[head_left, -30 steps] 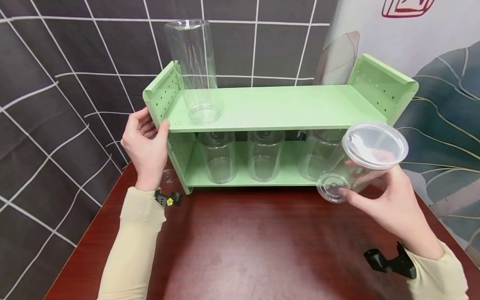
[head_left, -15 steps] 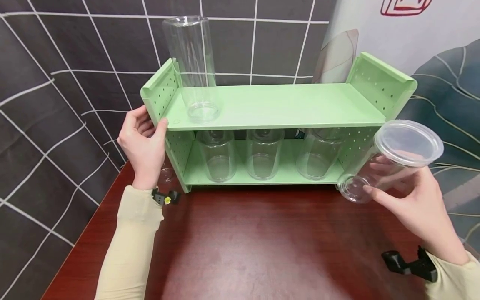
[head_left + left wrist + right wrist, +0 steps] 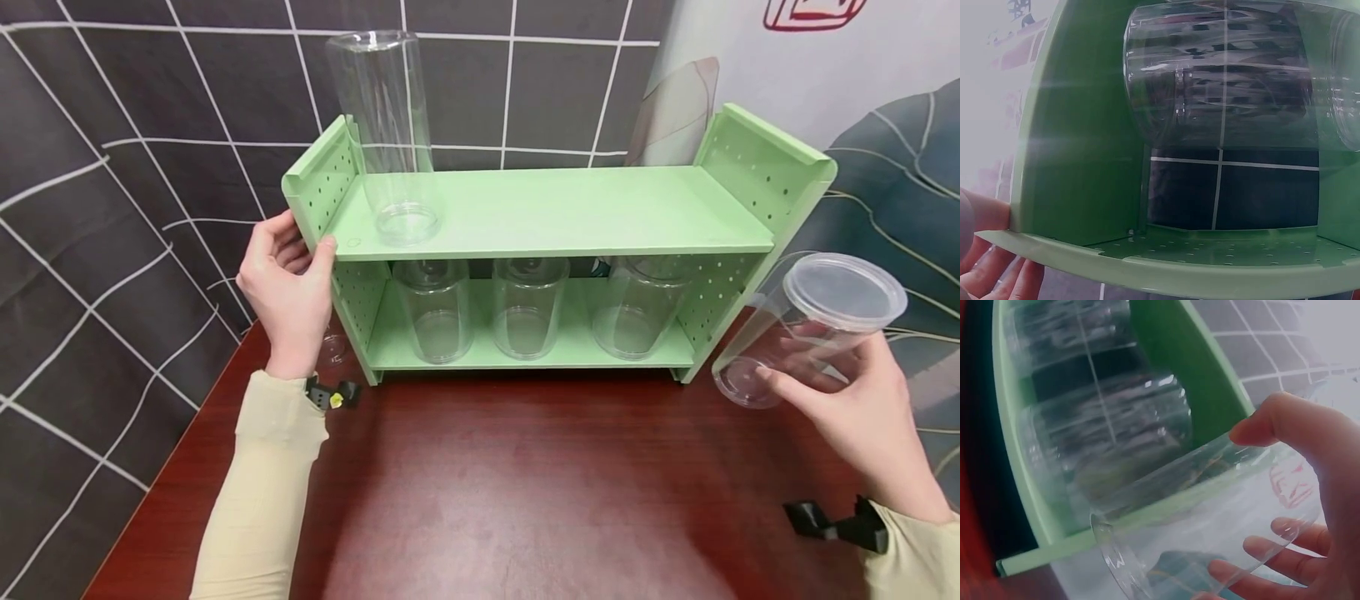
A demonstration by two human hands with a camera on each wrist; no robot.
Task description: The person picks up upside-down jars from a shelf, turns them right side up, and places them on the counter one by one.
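My left hand (image 3: 288, 300) grips the left side panel of a green two-tier shelf (image 3: 562, 217), its thumb at the front edge and its fingers behind. In the left wrist view those fingers (image 3: 997, 275) wrap the panel's edge. To the right of the shelf, my right hand (image 3: 862, 408) holds a clear plastic jar (image 3: 780, 333) with a translucent lid (image 3: 846, 290). The jar is tilted and apart from the shelf. From the right wrist, the thumb and fingers straddle the jar's body (image 3: 1197, 500).
On the lower tier stand three clear jars, left (image 3: 442, 329), middle (image 3: 528, 325) and right (image 3: 636, 321). A tall clear jar (image 3: 393, 142) stands at the top tier's left end. A small clear round thing (image 3: 333, 348) shows on the red-brown table (image 3: 540, 483) behind my left wrist.
My right hand has carried the jar rightward from in front of the shelf's right end to outside it. The left hand has kept its grip on the shelf panel.
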